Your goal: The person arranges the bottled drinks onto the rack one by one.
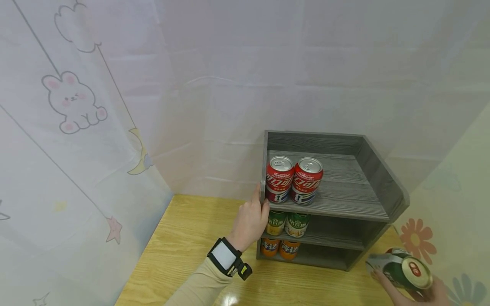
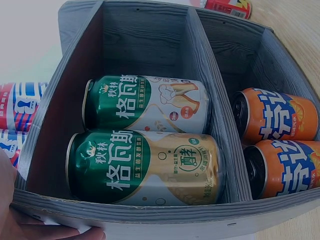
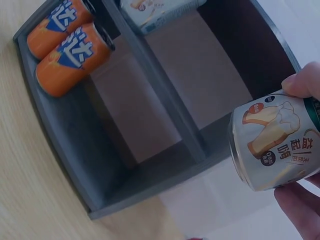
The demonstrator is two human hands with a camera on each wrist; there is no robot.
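A grey wooden shelf rack (image 1: 337, 174) stands on the table. At its left side panel my left hand (image 1: 250, 221) grips the front edge. Out at the right of the rack, my right hand (image 1: 434, 293) holds a green and white drink can (image 3: 275, 142) tilted, its end (image 1: 417, 272) facing the head camera. Two red cola cans (image 1: 279, 178) stand at the left of the top level. Below them, two green-topped cans (image 2: 145, 167) share the middle level. Two orange soda cans (image 2: 280, 115) occupy the left of the bottom level.
Another red can (image 2: 232, 7) is beyond the rack's right side, partly hidden behind the held can in the head view. Patterned cloth walls (image 1: 222, 106) enclose the wooden table (image 1: 160, 263) at the back and sides.
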